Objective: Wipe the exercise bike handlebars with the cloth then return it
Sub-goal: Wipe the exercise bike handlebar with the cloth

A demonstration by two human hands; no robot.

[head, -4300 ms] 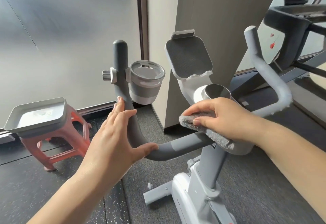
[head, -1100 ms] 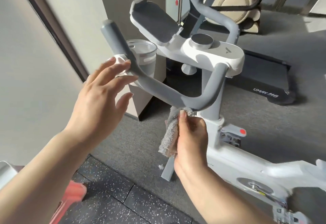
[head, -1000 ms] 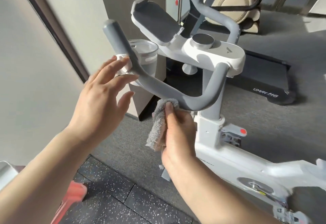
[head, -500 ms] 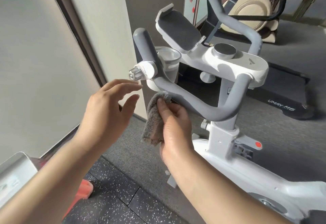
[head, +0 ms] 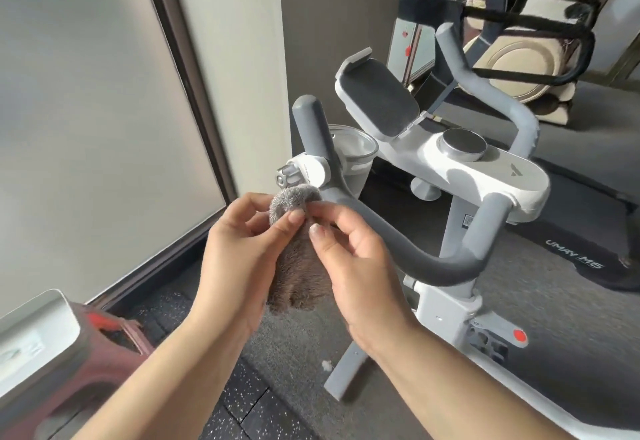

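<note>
The grey fluffy cloth [head: 295, 266] hangs between both hands, just left of the bike's grey left handlebar [head: 391, 235]. Its folded top sits under the white clamp with a knob [head: 304, 172] on that bar. My left hand [head: 239, 252] pinches the cloth's upper edge with thumb and forefinger. My right hand [head: 349, 263] grips the cloth's right side, fingertips close to the left hand's. The right handlebar [head: 485, 93] rises behind the white console [head: 485, 169]. The lower cloth is partly hidden by my hands.
A grey tray [head: 31, 339] rests on a red stool [head: 86, 370] at the lower left. A frosted glass wall stands to the left and a pillar behind the bike. A cup holder [head: 353, 155], a tablet holder [head: 377, 100] and a treadmill [head: 571, 252] are nearby.
My right hand slid the cloth up the left handlebar toward the clamp. My left hand, held open beside the bar before, has closed onto the cloth's top edge.
</note>
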